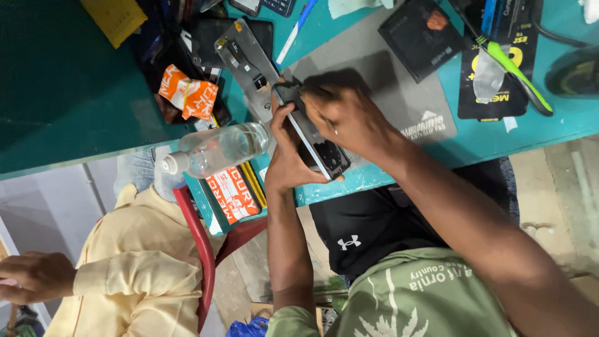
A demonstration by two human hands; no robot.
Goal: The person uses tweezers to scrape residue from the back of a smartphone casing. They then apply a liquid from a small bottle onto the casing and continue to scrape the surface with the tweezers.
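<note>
Grey mat [399, 93] — phone [315, 140] between both hands' grip

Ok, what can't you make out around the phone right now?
All in the head view:
- The right hand covers the top end of the phone; blur hides whether its fingers pinch a tool.
- The left hand wraps the phone's left side, hiding that edge.
- The phone's screen is tilted away and too dark to read.
- Another person's hand is cut off by the left edge.

One clear plastic bottle [218, 150], one grey mat [399, 93], one orange packet [189, 93], one green-handled tool [513, 72], one red chair [199, 249].
</note>
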